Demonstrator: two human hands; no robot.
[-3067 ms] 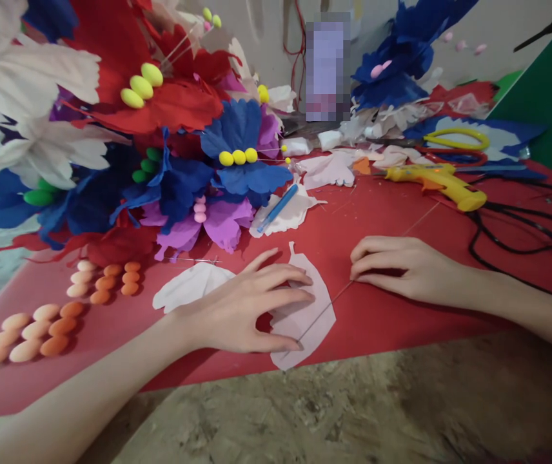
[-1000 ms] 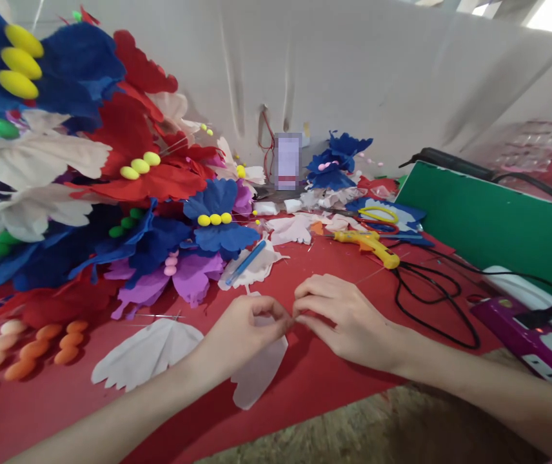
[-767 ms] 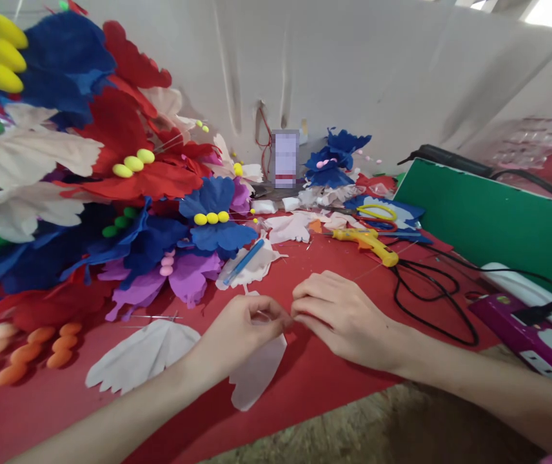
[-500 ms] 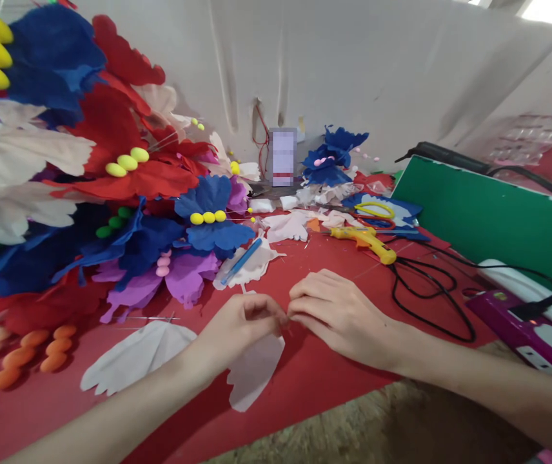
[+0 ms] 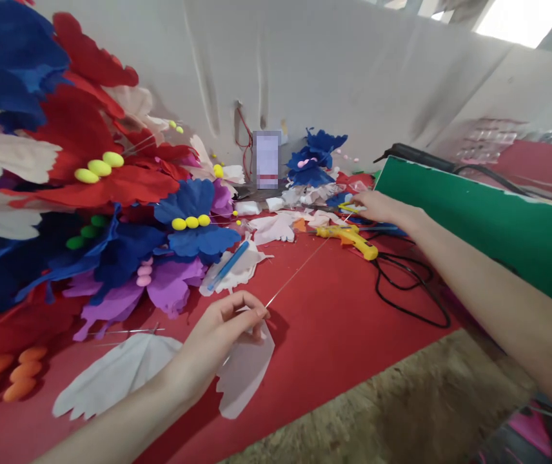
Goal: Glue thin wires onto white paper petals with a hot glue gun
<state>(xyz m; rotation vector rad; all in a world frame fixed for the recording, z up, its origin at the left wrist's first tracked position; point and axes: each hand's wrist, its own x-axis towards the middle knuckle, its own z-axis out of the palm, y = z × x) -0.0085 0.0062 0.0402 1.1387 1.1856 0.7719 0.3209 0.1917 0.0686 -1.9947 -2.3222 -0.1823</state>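
Observation:
My left hand [image 5: 235,328] pinches a pale fabric wing piece [image 5: 247,377] at its narrow end; the piece hangs below the fingers over the red table. A thin pale thread [image 5: 305,265] runs straight from those fingertips up to the right. At its far end is my right hand [image 5: 377,209], fingers closed on the thread beside the yellow scissor handles [image 5: 348,207]. Any needle there is too small to make out. To the left of the left hand another white scalloped wing [image 5: 116,370] lies flat, partly behind my forearm.
Fabric butterflies with egg-shaped bodies, such as a blue one [image 5: 198,245], pile up at left. A blue pen [image 5: 227,265] lies on a white piece. A yellow glue gun [image 5: 348,241] and its black cord lie at right before a green board [image 5: 479,222].
My right hand has moved from beside my left hand far up and to the right, drawing the thread out straight. My left hand still pinches the wing piece. The view has shifted slightly right.

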